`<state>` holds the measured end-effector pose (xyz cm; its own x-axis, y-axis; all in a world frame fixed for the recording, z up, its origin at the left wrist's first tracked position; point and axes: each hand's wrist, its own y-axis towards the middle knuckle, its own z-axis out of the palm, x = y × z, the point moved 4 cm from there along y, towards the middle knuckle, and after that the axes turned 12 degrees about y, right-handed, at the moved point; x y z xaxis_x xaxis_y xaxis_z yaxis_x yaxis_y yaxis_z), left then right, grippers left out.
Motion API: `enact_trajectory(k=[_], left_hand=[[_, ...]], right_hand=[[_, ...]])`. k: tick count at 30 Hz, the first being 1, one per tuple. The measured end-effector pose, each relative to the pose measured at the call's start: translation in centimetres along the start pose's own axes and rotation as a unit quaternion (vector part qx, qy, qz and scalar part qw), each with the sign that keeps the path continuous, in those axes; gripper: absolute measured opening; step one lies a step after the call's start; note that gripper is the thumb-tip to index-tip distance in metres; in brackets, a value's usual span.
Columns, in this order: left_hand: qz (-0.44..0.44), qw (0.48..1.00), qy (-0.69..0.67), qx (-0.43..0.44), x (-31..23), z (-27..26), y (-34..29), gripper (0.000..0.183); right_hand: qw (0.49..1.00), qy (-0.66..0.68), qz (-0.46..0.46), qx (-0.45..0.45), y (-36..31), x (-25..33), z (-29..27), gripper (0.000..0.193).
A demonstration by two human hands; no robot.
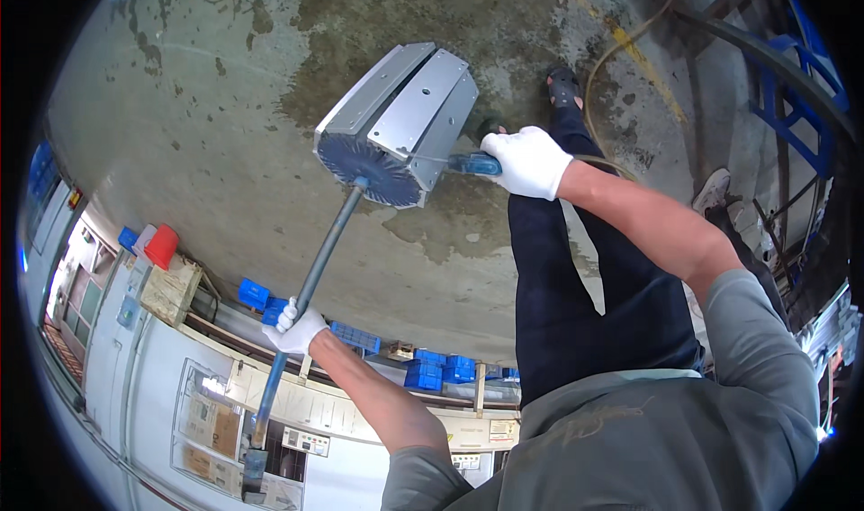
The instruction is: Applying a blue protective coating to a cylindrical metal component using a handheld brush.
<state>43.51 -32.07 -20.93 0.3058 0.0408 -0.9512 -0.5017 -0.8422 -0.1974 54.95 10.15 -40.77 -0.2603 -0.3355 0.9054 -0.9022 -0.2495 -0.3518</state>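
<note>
My left hand (297, 329), in a white glove, is closed around a long grey metal shaft (326, 241). At the shaft's upper end is a drum (416, 106) with flat silver plates around its side and a dark, ribbed end face. The shaft's other end slants down to the lower left and has a blocky tip. In my right hand (529, 162), also white-gloved, is a blue air gun (474, 164). Its thin nozzle points left at the drum's side, close to the plates. A hose (607, 163) shows behind my right wrist.
Wet patches mark the concrete floor (225, 106). Several blue bins (425, 372) and a red bucket (162, 246) line the left and lower side. Blue racks (792, 106) stand at right. Another person's shoe (714, 190) is near my right arm.
</note>
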Motion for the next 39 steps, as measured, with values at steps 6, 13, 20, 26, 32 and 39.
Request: enact_trajectory(k=[6, 13, 20, 26, 32, 39], left_hand=[[0.031, 0.987, 0.022, 0.158, 0.3, 4.0, -0.7, 0.054], [0.047, 0.950, 0.008, 0.307, 0.1, 3.4, 0.1, 0.053], [0.029, 0.944, -0.017, 0.327, 1.0, 1.2, 0.8, 0.053], [0.007, 0.969, -0.026, 0.245, 1.7, -1.6, 2.3, 0.051], [0.024, 0.974, -0.018, 0.223, 1.9, -1.9, 1.9, 0.051], [0.035, 0.980, 0.005, 0.198, 1.8, -0.7, 0.9, 0.050]], right_hand=[[0.991, 0.015, 0.085, -0.101, -1.7, -2.3, 0.6, 0.021], [0.985, 0.003, 0.170, -0.026, -5.6, -1.2, 2.1, 0.025], [0.985, 0.000, 0.170, -0.039, -6.0, 1.1, 3.4, 0.030], [0.987, 0.007, 0.156, -0.026, -5.3, 2.5, 4.0, 0.033], [0.974, 0.017, 0.221, -0.045, -4.6, 0.5, 4.5, 0.031], [0.980, 0.008, 0.181, -0.083, -1.6, 0.9, 5.4, 0.027]])
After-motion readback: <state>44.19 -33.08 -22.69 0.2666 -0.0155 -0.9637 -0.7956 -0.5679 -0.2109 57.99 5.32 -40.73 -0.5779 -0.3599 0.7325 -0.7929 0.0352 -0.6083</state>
